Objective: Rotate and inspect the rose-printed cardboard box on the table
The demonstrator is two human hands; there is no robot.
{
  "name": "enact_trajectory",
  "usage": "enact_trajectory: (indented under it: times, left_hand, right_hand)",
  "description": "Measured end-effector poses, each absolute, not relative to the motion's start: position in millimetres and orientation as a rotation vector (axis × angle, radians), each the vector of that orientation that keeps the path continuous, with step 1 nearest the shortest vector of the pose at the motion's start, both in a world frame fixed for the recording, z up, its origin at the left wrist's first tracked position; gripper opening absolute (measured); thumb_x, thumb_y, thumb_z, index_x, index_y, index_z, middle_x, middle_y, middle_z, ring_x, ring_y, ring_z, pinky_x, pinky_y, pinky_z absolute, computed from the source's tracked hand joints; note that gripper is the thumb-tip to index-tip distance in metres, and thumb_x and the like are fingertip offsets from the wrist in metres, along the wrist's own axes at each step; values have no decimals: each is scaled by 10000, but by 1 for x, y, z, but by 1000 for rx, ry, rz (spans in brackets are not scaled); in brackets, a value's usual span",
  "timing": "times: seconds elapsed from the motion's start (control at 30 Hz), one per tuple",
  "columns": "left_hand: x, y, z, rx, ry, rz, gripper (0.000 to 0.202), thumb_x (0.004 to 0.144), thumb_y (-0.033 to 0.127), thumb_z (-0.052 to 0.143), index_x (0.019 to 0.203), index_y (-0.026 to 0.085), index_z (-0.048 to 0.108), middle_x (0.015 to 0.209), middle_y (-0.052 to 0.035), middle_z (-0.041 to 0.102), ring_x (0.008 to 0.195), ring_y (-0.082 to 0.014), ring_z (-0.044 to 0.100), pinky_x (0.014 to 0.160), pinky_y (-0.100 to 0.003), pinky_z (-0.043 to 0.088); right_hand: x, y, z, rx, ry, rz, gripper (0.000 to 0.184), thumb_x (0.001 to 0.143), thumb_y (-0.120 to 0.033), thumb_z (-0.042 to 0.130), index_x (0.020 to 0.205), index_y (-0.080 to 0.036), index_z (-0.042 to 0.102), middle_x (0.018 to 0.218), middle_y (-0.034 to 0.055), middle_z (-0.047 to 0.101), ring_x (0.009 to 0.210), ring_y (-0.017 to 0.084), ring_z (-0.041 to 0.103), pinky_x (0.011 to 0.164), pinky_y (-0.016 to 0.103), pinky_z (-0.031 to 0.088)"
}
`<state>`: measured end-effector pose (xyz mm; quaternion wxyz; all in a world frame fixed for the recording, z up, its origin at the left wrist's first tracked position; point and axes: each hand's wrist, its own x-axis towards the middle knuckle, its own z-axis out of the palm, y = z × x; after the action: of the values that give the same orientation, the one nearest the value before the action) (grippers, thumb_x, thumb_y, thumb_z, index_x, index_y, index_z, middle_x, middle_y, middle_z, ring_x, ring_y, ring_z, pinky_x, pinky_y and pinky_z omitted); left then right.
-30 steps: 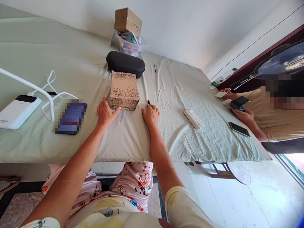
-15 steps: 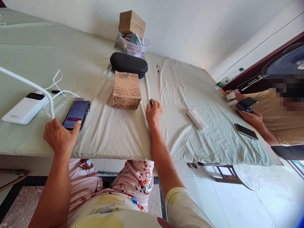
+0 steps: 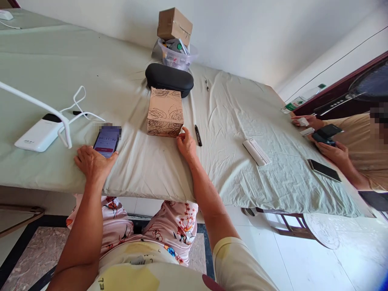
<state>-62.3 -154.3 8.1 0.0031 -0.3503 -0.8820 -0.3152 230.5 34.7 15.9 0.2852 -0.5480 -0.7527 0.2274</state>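
Observation:
My left hand (image 3: 95, 162) lies at the near end of a phone (image 3: 108, 141) with a lit timer screen. Its thumb is stretched out to the right and its fingers are to the left, spread and not closed round the phone. My right hand (image 3: 186, 145) rests palm down at the near right corner of a small brown cardboard box (image 3: 165, 109) covered in black scribbled swirls. Its forefinger reaches to the box corner; whether it touches is unclear. A black marker pen (image 3: 198, 135) lies on the cloth just right of that hand.
A black zip case (image 3: 169, 79) sits behind the box, with a clear plastic tub (image 3: 177, 60) and a carton (image 3: 174, 25) beyond. A white power bank (image 3: 38, 135) with cable lies left. Right are a white slim object (image 3: 256, 152), another phone (image 3: 324, 170) and a person's hands (image 3: 333, 151).
My right hand has let go of the marker pen, left it on the cloth and moved left to the box corner. My left hand has shifted towards the phone's near end; the view has turned slightly.

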Motion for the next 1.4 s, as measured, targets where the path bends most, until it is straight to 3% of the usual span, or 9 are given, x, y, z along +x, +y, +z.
enact_trajectory:
  times: [0.17, 0.3, 0.4, 0.5, 0.63, 0.7, 0.93, 1.2, 1.4]
  left_hand:
    - [-55, -160, 13, -1049, -2752, -1010, 728, 666, 405, 784, 1263, 70, 538, 1404, -347, 603, 1434, -533, 514, 1253, -675, 366]
    - [-40, -167, 19, -955, -2829, -1142, 741, 687, 480, 781, 1276, 108, 526, 1337, -289, 645, 1351, -501, 595, 1202, -655, 441]
    - [-16, -168, 18, -923, -2810, -1375, 772, 671, 492, 795, 1299, 166, 486, 1270, -186, 667, 1208, -406, 678, 1097, -581, 542]
    - [16, -160, 15, -1066, -2692, -1645, 762, 731, 454, 769, 1353, 206, 405, 1215, -104, 660, 1032, -280, 714, 982, -476, 601]
    - [55, -138, 15, -1270, -2517, -1624, 895, 770, 395, 802, 1481, 205, 292, 1445, -191, 551, 1335, -320, 618, 1123, -483, 538]
    - [71, -127, 17, -1322, -2465, -1561, 967, 773, 379, 825, 1532, 203, 254, 1535, -229, 487, 1458, -356, 523, 1209, -509, 472]
    - [101, -111, 18, -1364, -2526, -1637, 909, 777, 357, 810, 1511, 161, 311, 1503, -240, 507, 1440, -381, 514, 1221, -528, 434]
    - [102, -112, 12, -1310, -2478, -1571, 883, 763, 352, 830, 1467, 189, 322, 1426, -210, 554, 1337, -343, 599, 1153, -500, 518]
    - [54, -126, 9, -1230, -2537, -1467, 866, 744, 430, 815, 1449, 164, 389, 1399, -211, 578, 1329, -374, 608, 1159, -549, 510]
  right_hand:
    - [227, 31, 20, -1472, -2035, 596, 610, 905, -201, 453, 1508, -122, 504, 1146, 106, 800, 1005, 208, 728, 964, 360, 544]
    - [233, 33, 27, -1532, -1919, 665, 317, 905, -254, 491, 1175, -196, 646, 864, 40, 774, 830, 206, 700, 852, 358, 543]
    - [241, 34, 34, -1395, -1939, 1119, 99, 889, -323, 600, 919, -230, 602, 669, -28, 673, 632, 141, 618, 679, 274, 497]
    - [245, 29, 42, -1071, -2028, 1743, 258, 821, -382, 750, 941, -225, 583, 715, -33, 703, 566, 100, 595, 529, 210, 413]
    - [236, 17, 43, -714, -2171, 2213, 588, 730, -434, 908, 1184, -213, 607, 946, 30, 805, 697, 109, 698, 520, 171, 436]
    - [228, 10, 39, -585, -2187, 2296, 625, 703, -441, 940, 1187, -207, 622, 994, 40, 810, 769, 115, 717, 558, 165, 466]
    - [216, 3, 30, -484, -2280, 2150, 356, 736, -433, 882, 715, -179, 634, 612, -65, 610, 584, 69, 544, 551, 183, 464]
    - [216, 2, 30, -505, -2203, 2160, 348, 754, -440, 886, 785, -170, 668, 692, -34, 667, 619, 82, 591, 544, 178, 495]
    - [224, 8, 34, -568, -2087, 2275, 623, 795, -543, 891, 1259, -190, 673, 1043, 71, 810, 914, 155, 760, 623, 186, 543]
